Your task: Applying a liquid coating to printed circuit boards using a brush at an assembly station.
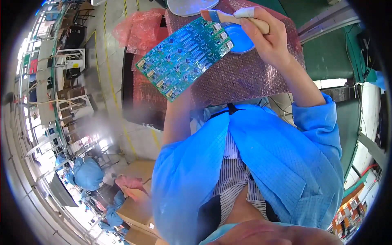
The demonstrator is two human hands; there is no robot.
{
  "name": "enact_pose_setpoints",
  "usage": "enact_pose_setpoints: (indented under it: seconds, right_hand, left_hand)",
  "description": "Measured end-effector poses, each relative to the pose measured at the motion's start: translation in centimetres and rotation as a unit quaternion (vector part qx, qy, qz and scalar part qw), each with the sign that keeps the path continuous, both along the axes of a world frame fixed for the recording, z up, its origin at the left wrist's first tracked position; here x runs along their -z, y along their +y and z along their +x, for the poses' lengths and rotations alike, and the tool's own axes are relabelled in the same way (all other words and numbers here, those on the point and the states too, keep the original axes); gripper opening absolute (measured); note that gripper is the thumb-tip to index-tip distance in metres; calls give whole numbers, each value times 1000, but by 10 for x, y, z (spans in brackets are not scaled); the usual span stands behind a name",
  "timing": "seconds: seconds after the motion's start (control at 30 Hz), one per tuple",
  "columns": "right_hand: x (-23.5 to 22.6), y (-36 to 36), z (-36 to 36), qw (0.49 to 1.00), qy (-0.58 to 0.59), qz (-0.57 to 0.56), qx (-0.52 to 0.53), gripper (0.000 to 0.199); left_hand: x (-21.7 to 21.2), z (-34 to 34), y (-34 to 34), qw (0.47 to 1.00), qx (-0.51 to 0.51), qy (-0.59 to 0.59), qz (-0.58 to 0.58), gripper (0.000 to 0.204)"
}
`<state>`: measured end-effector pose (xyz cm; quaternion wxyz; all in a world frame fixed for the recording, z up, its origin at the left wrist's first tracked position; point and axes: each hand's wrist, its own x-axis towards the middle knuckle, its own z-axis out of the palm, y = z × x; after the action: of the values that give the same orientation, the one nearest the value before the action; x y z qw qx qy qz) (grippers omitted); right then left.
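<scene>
A green circuit board (185, 57) with rows of small parts and white connectors along two edges is held up at a tilt over the table. My left forearm (177, 118) rises to its lower edge; the left hand is behind the board, fingers hidden, supporting it. My right hand (271, 36), with white covers on fingertips, is closed around a flat brush (230, 18) with a wooden handle. The brush's reddish-brown bristles point left, at the board's upper corner; I cannot tell whether they touch it. A round, blue-lit dish (241, 40) sits just behind the board's right edge.
Bubble wrap (245, 77) covers the table, and a loose pink heap of it (141, 30) lies at the left. A pale round object (192, 6) stands at the far edge. Cardboard boxes (136, 212) are at lower left; people in blue (87, 173) work beyond.
</scene>
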<state>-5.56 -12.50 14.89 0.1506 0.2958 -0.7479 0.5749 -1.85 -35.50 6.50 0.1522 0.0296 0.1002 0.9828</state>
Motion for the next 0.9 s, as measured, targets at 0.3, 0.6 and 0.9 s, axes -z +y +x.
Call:
enact_pose_setpoints:
  seconds: [0.3,0.6,0.9]
  right_hand:
    - [2,-1,-4,995,80,54,-2,16]
    - [14,8,19,997,-27,60,-49,11]
    - [6,14,21,995,-77,32,-51,13]
  left_hand:
    - [10,-2,-9,999,23,49,2,51]
    - [29,-5,-25,998,18,7,52,51]
    - [44,-3,-40,993,15,-38,108,51]
